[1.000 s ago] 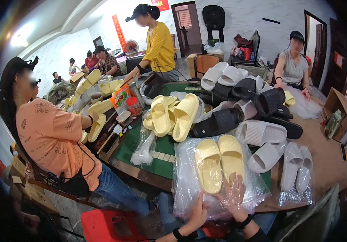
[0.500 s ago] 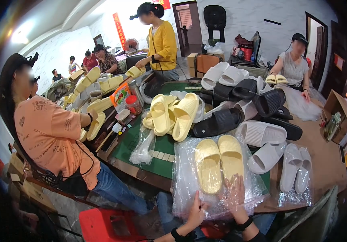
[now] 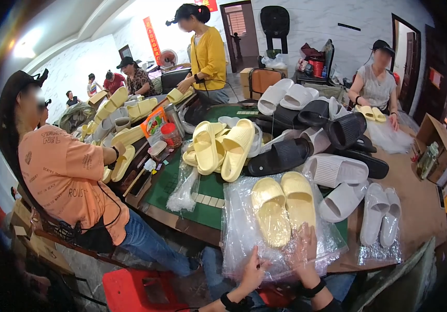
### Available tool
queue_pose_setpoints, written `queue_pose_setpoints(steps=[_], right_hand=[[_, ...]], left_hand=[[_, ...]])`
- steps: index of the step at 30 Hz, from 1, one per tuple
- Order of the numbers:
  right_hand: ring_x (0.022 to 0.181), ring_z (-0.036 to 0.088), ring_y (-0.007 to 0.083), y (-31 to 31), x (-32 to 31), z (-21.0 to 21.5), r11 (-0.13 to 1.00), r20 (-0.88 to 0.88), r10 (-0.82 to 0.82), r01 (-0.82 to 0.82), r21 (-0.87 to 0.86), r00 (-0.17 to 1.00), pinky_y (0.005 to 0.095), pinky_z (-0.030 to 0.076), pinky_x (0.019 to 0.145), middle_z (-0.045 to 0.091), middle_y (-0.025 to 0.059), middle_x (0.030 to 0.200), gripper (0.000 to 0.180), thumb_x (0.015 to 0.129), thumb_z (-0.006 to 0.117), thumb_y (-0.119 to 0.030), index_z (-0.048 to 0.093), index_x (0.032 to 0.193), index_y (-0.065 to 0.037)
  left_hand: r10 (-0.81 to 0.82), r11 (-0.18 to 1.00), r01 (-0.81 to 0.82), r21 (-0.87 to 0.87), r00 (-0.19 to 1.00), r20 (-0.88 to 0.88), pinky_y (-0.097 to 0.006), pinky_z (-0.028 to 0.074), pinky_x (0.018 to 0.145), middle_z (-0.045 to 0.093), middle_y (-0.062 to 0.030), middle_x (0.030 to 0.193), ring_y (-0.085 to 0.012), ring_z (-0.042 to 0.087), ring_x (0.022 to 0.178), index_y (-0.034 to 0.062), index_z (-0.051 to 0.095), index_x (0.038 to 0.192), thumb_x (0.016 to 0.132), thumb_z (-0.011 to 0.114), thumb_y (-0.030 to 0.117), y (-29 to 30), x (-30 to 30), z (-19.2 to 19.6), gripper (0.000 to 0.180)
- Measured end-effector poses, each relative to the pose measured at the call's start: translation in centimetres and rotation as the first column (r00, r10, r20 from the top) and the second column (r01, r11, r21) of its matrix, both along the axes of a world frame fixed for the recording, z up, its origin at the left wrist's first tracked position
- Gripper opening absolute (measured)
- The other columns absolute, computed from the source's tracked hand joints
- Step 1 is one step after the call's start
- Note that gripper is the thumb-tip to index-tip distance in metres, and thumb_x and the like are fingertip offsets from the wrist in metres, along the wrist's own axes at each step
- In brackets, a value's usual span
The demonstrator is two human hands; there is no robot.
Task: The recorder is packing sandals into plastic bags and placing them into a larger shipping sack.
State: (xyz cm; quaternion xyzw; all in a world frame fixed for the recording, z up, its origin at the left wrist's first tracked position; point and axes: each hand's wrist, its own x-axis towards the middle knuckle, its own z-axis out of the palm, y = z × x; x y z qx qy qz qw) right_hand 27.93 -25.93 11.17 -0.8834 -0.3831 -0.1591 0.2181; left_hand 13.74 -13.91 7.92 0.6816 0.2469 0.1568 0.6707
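Here, pale yellow slippers (image 3: 284, 209) already inside clear plastic bag (image 3: 244, 244) at near tabletop (image 3: 415, 218) edge. Left hand (image 3: 253, 271) pinching bag's open edge, right hand (image 3: 306, 248) flat on it, fingers spread. Bag apparently unsealed; loose slippers (image 3: 332, 171) heaped beyond, unbagged.

The counter (image 3: 415, 208) is brown with a green mat (image 3: 210, 187) in the middle. Yellow slippers in a clear bag (image 3: 283, 208) lie at the near edge, white slippers (image 3: 382, 213) beside them, black slippers (image 3: 306, 145) and loose yellow ones (image 3: 221, 145) piled further back.
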Motion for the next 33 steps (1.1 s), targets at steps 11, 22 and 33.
queue_pose_setpoints(steps=[11,22,33], right_hand=[[0.111,0.054,0.0442,-3.9,-5.9,12.0,0.650,-0.236,0.752,-0.634,0.419,0.615,0.0527,0.042,0.096,0.055,0.0193,0.126,0.056,0.072,0.079,-0.035,0.061,0.118,-0.008],[0.135,0.029,0.0436,-1.4,-1.1,11.5,0.849,-0.250,0.475,-0.514,-0.121,0.844,0.0627,0.018,0.108,0.037,0.0196,0.143,0.101,0.062,0.073,-0.068,0.039,0.141,-0.014],[0.117,0.052,0.0324,-1.3,0.0,10.0,0.962,0.051,0.264,-0.266,0.057,0.963,0.0442,0.039,0.099,0.059,0.0094,0.120,0.035,0.076,0.061,-0.011,0.063,0.110,-0.011]], left_hand=[[-0.100,0.913,0.133,-0.386,0.990,0.104,-0.024,0.049,0.077,0.066,-0.0075,0.101,-0.0113,0.061,0.089,-0.0001,0.056,0.116,0.097,0.055,0.014,1.3,-0.2,1.9,0.024],[-0.121,0.822,0.165,-0.545,0.986,0.117,-0.025,0.046,0.082,0.061,-0.0050,0.107,-0.0118,0.056,0.093,0.0004,0.059,0.109,0.095,0.057,0.014,1.8,-0.1,2.9,0.020],[-0.373,0.848,0.298,0.438,0.923,0.092,-0.044,0.028,0.107,0.042,-0.0159,0.137,-0.0358,0.036,0.130,0.0114,0.053,0.128,0.089,0.063,0.026,0.7,-0.4,8.2,0.042]])
